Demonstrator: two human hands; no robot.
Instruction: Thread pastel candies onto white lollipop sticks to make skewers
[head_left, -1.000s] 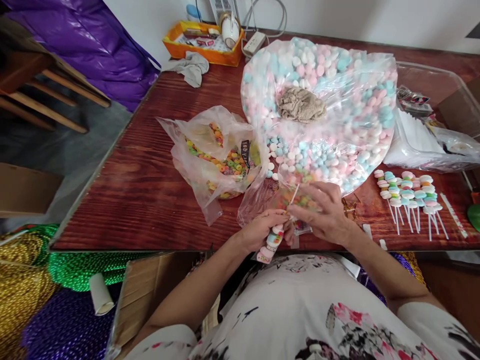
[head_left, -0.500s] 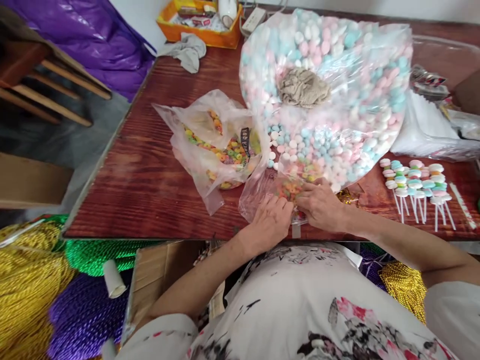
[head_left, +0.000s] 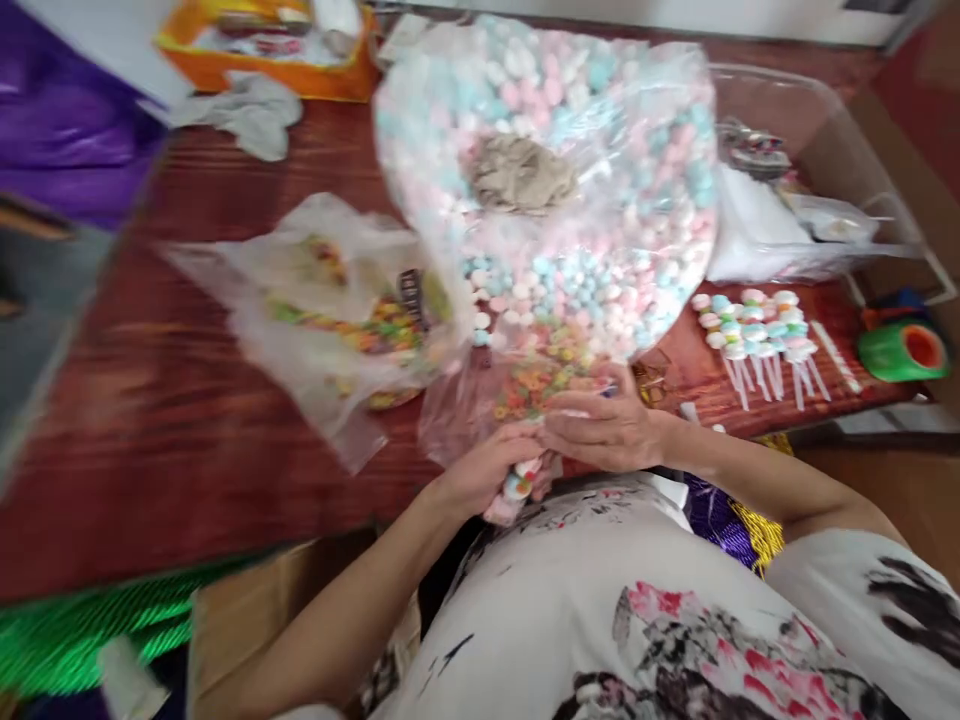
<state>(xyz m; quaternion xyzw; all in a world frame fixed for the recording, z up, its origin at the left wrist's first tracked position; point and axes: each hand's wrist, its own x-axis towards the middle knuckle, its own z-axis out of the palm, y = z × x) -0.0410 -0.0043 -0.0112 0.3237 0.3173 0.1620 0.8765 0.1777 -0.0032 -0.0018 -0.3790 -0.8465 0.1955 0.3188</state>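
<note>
My left hand (head_left: 480,470) is closed around a candy stick (head_left: 517,488) threaded with pastel and coloured sweets, at the table's near edge. My right hand (head_left: 607,430) meets it from the right, fingers pinched at the stick's top end. Just beyond both hands lies a small clear bag of coloured ring candies (head_left: 525,385). Behind that sits a big clear bag of pink, blue and white sweets (head_left: 555,180) with a beige cloth (head_left: 521,172) on it. The picture is blurred by motion.
A second bag of ring candies (head_left: 337,310) lies left. Finished candy sticks (head_left: 754,330) lie in a row at right, beside a green tape roll (head_left: 904,352) and a clear tray (head_left: 810,200). An orange box (head_left: 255,50) and grey rag (head_left: 247,105) stand far back on the red wooden table (head_left: 150,400).
Both hands have drawn back from the small ring-candy bag toward my body, the candy stick showing again in my left hand. The view has swung to the right.
</note>
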